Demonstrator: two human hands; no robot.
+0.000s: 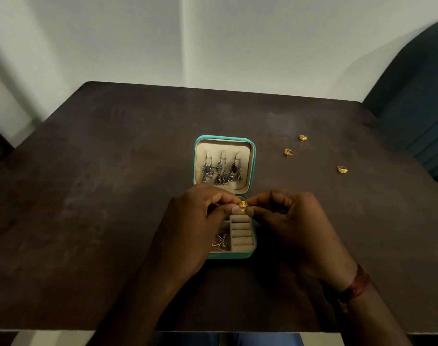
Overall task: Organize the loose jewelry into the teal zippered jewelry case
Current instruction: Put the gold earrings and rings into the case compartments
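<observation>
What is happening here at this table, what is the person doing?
A person is packing jewelry into an open teal case on a dark table. The left hand and right hand together pinch a gold ring over the case's ring rolls, which hold no rings yet. Dark earrings already hang in the lid. Three loose rings lie on the table to the right.

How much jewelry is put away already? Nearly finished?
About halfway. Done: dangly earrings hang in the lid of the teal case, and small pieces lie in its bottom-left compartment. In hand: the left hand and right hand pinch a gold ring over the ring rolls, which look empty. Left: three gold rings wait on the table; the case is open.
</observation>
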